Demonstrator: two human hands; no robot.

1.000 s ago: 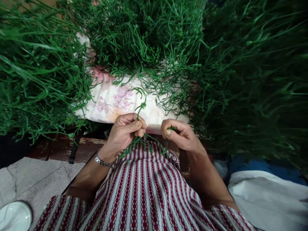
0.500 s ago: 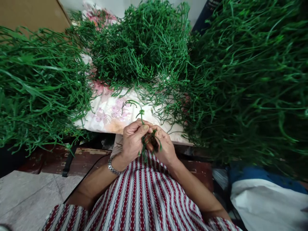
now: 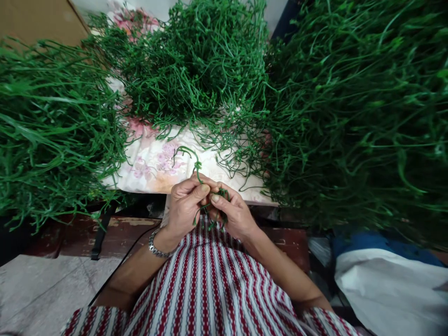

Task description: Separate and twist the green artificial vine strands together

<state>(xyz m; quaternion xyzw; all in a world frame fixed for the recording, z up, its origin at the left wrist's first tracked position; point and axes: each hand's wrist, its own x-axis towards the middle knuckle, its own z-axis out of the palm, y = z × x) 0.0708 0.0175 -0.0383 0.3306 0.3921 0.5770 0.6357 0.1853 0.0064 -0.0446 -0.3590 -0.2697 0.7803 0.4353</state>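
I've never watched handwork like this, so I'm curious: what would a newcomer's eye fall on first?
Probably the left heap, middle heap and right heap of tangled green stems, filling much of the upper view. In front of the middle one shows a flower-printed cloth. At its near edge, the left hand pinches a thin green sprig, with the right hand close against it.

No readable text, label, brand, number or sign anywhere in view. Brown panel (image 3: pixel 38 21), upper left: no lettering made out. Dark blue object (image 3: pixel 287 19), top edge: too dim to read. Floral covering (image 3: pixel 150 163): printed blossoms, no legible characters. White material (image 3: pixel 388 291), lower right: no legible marks.
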